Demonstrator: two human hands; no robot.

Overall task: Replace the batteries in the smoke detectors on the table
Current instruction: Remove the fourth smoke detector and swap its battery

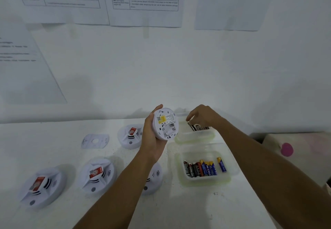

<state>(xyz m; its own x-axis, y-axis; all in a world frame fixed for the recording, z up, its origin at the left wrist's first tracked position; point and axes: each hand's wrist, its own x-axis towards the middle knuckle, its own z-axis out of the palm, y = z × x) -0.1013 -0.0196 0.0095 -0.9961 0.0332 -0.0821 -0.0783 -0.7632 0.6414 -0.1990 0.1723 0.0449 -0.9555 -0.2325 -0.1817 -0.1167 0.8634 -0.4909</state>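
The left hand [152,139] grips a smoke detector [165,124] above the table [62,148], back turned up to show its battery bay; the right hand [200,116], fingers curled, pinches a battery [191,126] in the far tub [195,137]

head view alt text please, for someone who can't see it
The left hand holds a white smoke detector back toward the camera while the right hand pinches a battery in the far tub. Four more detectors and a nearer battery tub sit on the table.
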